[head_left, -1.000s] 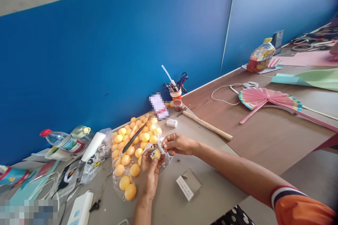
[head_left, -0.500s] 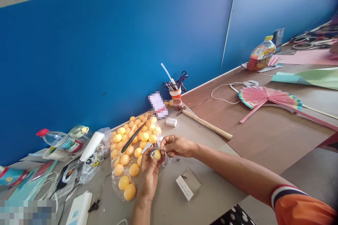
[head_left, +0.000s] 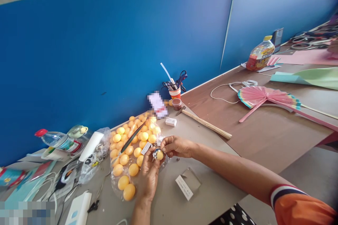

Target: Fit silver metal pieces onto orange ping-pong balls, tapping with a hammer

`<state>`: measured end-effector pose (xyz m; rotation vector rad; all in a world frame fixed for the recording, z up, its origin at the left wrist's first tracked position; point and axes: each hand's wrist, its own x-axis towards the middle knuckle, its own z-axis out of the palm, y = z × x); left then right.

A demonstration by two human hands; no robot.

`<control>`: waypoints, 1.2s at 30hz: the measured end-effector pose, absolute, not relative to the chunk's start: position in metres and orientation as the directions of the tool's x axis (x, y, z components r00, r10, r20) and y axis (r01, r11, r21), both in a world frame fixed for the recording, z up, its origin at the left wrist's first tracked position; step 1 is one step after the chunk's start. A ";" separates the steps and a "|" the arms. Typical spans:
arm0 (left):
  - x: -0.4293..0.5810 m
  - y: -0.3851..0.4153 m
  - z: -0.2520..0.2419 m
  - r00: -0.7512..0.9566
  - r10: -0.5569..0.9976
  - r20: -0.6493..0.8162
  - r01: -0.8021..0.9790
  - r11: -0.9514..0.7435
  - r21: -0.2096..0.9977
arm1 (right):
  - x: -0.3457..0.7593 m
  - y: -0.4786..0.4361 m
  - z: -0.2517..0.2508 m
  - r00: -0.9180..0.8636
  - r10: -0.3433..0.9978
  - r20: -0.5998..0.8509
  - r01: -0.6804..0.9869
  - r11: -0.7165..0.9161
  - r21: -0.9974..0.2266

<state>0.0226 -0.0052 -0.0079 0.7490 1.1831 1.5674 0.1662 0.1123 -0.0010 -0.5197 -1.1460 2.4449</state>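
The ball (head_left: 159,155) is sitting in the left hand (head_left: 150,176), just above the grey table (head_left: 166,198), and is showing two surfaces: shiny silver pieces (head_left: 155,152) are covering part of it, while a yellow patch is facing the camera bare. Judging by that, the covering is partly done and at least this patch is remaining; the far side is hiding from view, so the full share cannot be told. The left thumb and fingers are gripping the ball snugly. The right hand (head_left: 171,146) is meeting its right side, thumb and forefinger pinching narrowly; whether they are holding a piece cannot be told.

Many yellow balls (head_left: 129,192) are lying in a clear bag just beyond and left of the left hand, apparently bare. Tweezers (head_left: 133,136) are resting across them, and a white card (head_left: 146,148) is lying close to the left fingers. A carton (head_left: 184,187) is lying near the hands, while a small white box (head_left: 171,122) and a hammer (head_left: 207,124) are lying farther back. Nothing seems to be blocking the hands, though the bag is crowding the left one and the fingers are covering some of the ball.
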 end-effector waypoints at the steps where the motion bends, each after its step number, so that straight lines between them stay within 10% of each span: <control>1: 0.022 -0.005 -0.008 -0.313 0.946 -0.083 -0.339 -0.030 0.940 | 0.166 0.112 -0.001 -0.857 0.485 -0.175 -0.182 -0.602 -0.778; 36: 0.014 -0.007 -0.024 -0.260 0.965 -0.036 -0.102 0.010 0.995 | 0.171 0.121 -0.007 -0.875 0.389 -0.288 -0.009 -0.609 -0.793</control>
